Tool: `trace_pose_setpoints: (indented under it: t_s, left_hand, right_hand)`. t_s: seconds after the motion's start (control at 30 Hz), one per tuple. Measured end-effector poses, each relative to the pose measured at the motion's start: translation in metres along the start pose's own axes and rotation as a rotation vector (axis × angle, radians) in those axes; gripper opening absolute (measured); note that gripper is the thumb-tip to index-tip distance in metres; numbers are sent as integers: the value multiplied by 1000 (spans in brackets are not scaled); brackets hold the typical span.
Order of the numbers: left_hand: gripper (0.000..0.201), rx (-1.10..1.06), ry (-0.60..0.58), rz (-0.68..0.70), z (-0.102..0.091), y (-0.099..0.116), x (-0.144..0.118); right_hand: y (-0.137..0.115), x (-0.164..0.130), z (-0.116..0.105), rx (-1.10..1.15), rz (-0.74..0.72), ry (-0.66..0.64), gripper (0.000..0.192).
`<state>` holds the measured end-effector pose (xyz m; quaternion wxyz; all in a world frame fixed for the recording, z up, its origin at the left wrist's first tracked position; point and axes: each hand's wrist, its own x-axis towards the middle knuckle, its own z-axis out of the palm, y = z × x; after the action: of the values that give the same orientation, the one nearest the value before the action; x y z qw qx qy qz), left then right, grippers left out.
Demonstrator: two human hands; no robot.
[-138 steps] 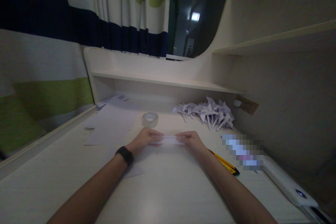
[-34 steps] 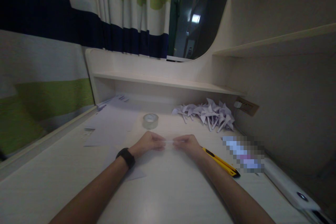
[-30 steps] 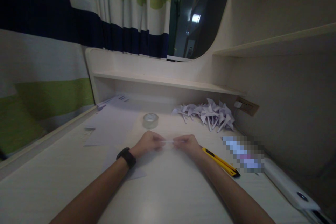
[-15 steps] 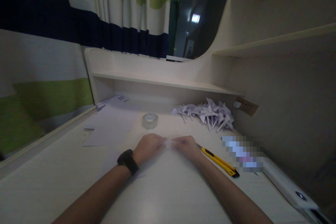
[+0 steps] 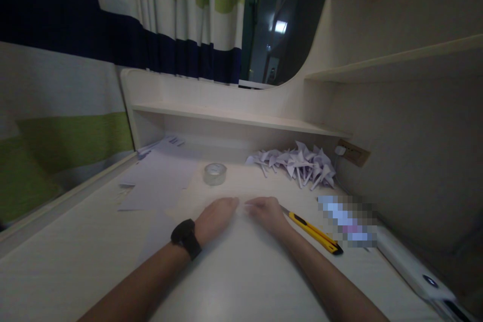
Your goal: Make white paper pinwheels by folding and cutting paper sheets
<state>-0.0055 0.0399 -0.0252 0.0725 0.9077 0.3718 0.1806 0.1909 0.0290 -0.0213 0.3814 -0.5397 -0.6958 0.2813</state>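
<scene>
My left hand (image 5: 217, 216), with a black watch (image 5: 185, 238) on the wrist, is closed in a pinch over the middle of the desk. Facing it, my right hand (image 5: 267, 214) pinches with thumb and fingers too. Between the fingertips is a small white piece of paper (image 5: 242, 206), mostly hidden and hard to make out against the pale desk. A yellow utility knife (image 5: 315, 233) lies just right of my right hand, its blade end near the wrist. Beyond my left hand stands a roll of clear tape (image 5: 215, 174).
Folded paper pinwheels (image 5: 298, 163) are heaped at the back right. White paper sheets (image 5: 160, 173) lie at the left, and another sheet (image 5: 156, 234) is partly behind my left forearm. A blurred-out object (image 5: 347, 221) and a long white device (image 5: 415, 264) line the right side.
My left hand has turned slightly, its wrist shifting a little right and down. The fingers of both hands stay close together around the small white paper. The other things have not moved.
</scene>
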Motion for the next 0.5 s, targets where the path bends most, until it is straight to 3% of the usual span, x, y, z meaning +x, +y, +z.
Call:
trace_pose_setpoints:
  t_s: [0.17, 0.33, 0.43, 0.5]
  left_hand:
    - [23, -8, -10, 26, 2, 9, -1]
    - [22, 109, 31, 7, -2, 15, 1]
    - [21, 156, 59, -44, -18, 10, 4]
    - [24, 180, 79, -127, -34, -5, 5]
  right_hand:
    - [0, -4, 3, -8, -96, -24, 24]
    - [-6, 1, 2, 36, -51, 1, 25]
    - [-12, 3, -19, 16, -2, 61, 31]
    - [-13, -3, -43, -116, -7, 95, 36]
